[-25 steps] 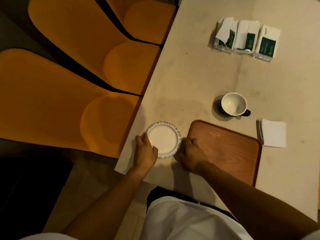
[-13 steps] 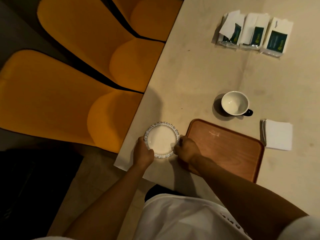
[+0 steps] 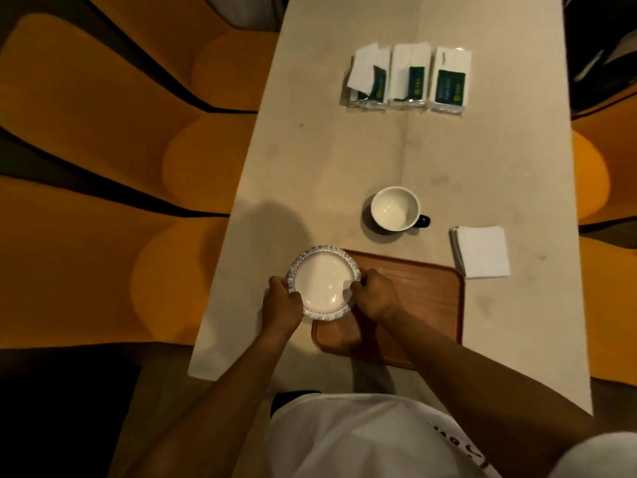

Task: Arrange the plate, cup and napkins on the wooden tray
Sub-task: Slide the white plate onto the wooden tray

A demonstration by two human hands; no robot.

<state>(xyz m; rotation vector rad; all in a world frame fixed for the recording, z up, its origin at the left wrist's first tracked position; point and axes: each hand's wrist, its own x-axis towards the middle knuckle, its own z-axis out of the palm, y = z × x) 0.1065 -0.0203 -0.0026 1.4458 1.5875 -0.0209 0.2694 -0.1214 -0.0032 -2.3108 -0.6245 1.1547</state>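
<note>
A small white plate (image 3: 320, 281) with a patterned blue rim is held over the left end of the wooden tray (image 3: 417, 305), overlapping its left edge. My left hand (image 3: 281, 300) grips the plate's left rim and my right hand (image 3: 374, 293) grips its right rim. A white cup (image 3: 395, 208) with a dark handle stands on the table just beyond the tray. A stack of white napkins (image 3: 481, 251) lies on the table off the tray's far right corner.
Three tissue packs (image 3: 408, 81) with green labels lie in a row at the far end of the beige table (image 3: 344, 160). Orange seats (image 3: 103, 188) run along the left side, another orange seat (image 3: 589, 181) on the right.
Both hands took hold of the plate on the table left of the tray, lifted it and carried it rightward over the tray's left end. The camera view also shifted.
</note>
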